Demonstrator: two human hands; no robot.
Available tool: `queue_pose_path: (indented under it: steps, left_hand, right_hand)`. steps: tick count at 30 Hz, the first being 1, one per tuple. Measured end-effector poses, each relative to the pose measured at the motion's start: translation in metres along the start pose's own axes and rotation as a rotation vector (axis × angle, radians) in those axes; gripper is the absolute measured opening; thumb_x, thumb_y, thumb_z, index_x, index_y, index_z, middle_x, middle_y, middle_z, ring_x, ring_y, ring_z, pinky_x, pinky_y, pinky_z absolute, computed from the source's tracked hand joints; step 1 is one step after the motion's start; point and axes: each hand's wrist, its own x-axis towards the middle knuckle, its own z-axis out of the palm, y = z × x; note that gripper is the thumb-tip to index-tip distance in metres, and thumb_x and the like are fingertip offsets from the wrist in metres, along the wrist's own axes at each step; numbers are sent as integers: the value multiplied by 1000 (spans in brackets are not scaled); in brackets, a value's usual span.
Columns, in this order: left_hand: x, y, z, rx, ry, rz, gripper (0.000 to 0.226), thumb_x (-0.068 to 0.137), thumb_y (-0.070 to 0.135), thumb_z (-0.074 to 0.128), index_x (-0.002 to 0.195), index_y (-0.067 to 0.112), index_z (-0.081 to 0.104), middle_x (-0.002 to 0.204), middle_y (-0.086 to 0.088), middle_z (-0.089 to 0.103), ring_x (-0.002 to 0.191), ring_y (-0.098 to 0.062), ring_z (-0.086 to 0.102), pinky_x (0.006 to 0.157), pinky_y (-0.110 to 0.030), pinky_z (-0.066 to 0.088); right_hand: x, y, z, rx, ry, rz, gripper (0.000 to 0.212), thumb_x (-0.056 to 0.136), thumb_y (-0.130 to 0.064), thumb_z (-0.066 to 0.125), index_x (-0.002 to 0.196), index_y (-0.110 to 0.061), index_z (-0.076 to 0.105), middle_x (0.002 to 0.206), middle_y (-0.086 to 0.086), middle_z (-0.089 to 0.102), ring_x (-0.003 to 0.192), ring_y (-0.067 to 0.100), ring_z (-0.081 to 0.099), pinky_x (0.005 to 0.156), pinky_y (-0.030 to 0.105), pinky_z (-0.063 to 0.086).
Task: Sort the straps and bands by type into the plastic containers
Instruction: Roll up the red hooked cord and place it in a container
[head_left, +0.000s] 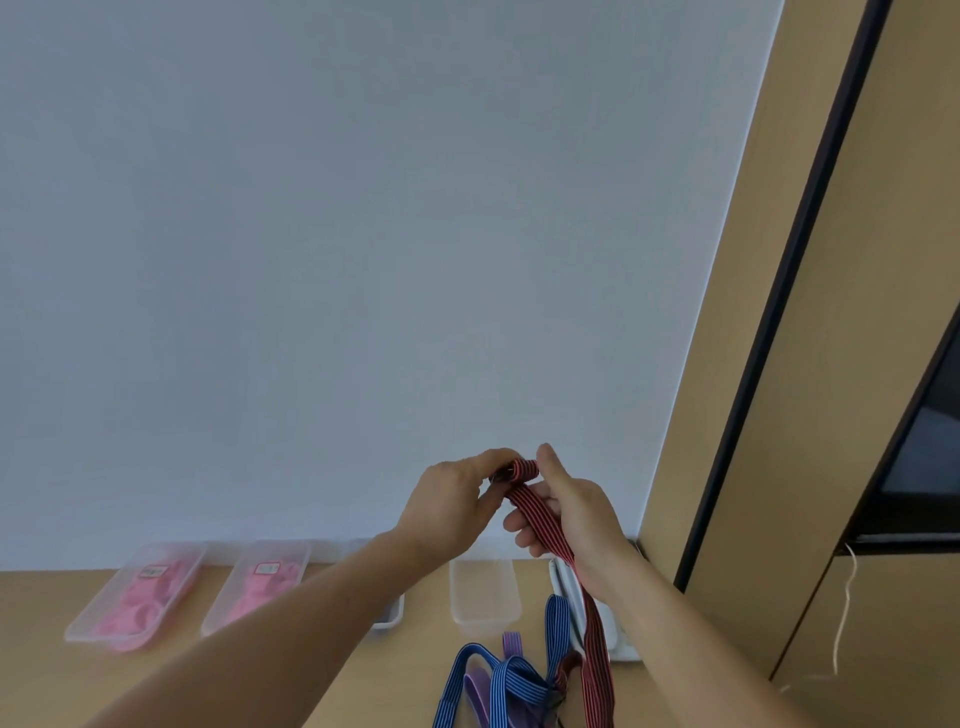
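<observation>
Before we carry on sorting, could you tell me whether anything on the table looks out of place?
Only the unsorted tangle of blue striped elastic straps and purple bands at the near edge of the wooden table; nothing looks spilled or damaged.

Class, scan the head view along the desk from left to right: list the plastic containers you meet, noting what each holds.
Labelled container of pink bands → second labelled container of pink bands → empty clear container.

A red striped strap (540, 512) hangs from centre frame to the bottom edge, its top end rolled. Blue striped straps (511, 675) and a purple band (511, 643) lie tangled at bottom centre. Clear plastic containers line the lower frame: two holding pink bands (136, 597) at lower left, one empty (485, 597) at centre.
</observation>
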Motion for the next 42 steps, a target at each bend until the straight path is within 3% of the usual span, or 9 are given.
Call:
queue_pose_path:
  steps: [6, 9, 12, 16, 19, 23, 31, 39, 42]
  left_hand:
    - [2, -12, 2, 117, 10, 300, 29, 88, 7, 50, 109, 16, 68, 98, 5, 72, 91, -8, 64, 76, -23, 53]
    - [-2, -22, 3, -18, -39, 156, 43, 87, 4, 57, 127, 20, 65, 131, 7, 63, 126, -3, 53, 103, -20, 45]
    - [0, -16, -1, -228, -111, -109, 55, 87, 2, 53, 139, 20, 54, 144, 9, 51, 128, -3, 52, 103, -15, 42]
    - [10, 1, -11, -843, -125, -647, 37, 94, 17, 52, 130, 13, 58, 123, -7, 68, 113, -21, 65, 102, -38, 49]
    - [12, 4, -14, -923, -300, -726, 44, 89, 38, 57, 107, 1, 71, 106, -14, 74, 104, -30, 68, 104, -50, 47]
    - [10, 5, -13, -988, -337, -702, 41, 90, 32, 63, 114, -1, 67, 109, -10, 73, 95, -25, 67, 107, -51, 44]
    - [20, 18, -16, -863, -94, -610, 17, 94, 13, 65, 109, 5, 67, 101, -14, 75, 100, -38, 69, 93, -47, 55]
    - [20, 18, -15, -370, 29, -335, 11, 91, 15, 67, 101, 20, 69, 70, 17, 67, 61, 6, 59, 63, -12, 45]
    - [17, 15, -13, -185, 28, -152, 18, 94, 20, 64, 111, 19, 68, 74, 18, 66, 66, 4, 61, 63, -11, 45]
  right_hand:
    - [0, 6, -1, 61, -34, -32, 47, 94, -42, 58, 95, 3, 73, 79, 18, 72, 63, 22, 63, 56, 30, 49]
    - [0, 9, -2, 89, -63, -48, 36, 94, -32, 61, 99, 2, 72, 85, 19, 73, 65, 21, 65, 59, 30, 50]
    - [1, 11, -5, 80, -56, -79, 25, 93, -22, 64, 101, 1, 70, 89, 19, 74, 70, 22, 67, 64, 33, 52]
    - [0, 13, -6, 27, -86, -121, 15, 92, -14, 65, 103, -4, 71, 92, 16, 75, 75, 23, 69, 66, 32, 51]
    - [0, 13, -3, 1, -78, -149, 15, 91, -11, 66, 103, -7, 72, 92, 13, 76, 76, 23, 70, 65, 31, 51]
    - [0, 11, -3, -28, -47, -175, 10, 90, -13, 67, 96, -7, 72, 85, 14, 76, 69, 20, 68, 62, 30, 49]
    - [1, 8, -5, -135, -5, -133, 15, 94, -17, 62, 96, -4, 69, 78, 9, 76, 69, 15, 68, 67, 31, 49]
    - [-5, -2, -2, -130, 41, -63, 35, 101, -29, 50, 87, -1, 66, 70, 12, 71, 58, 22, 63, 58, 33, 49]
    - [-7, -7, 1, -129, 83, -84, 43, 102, -33, 45, 81, -2, 65, 62, 8, 63, 48, 18, 54, 49, 26, 45]
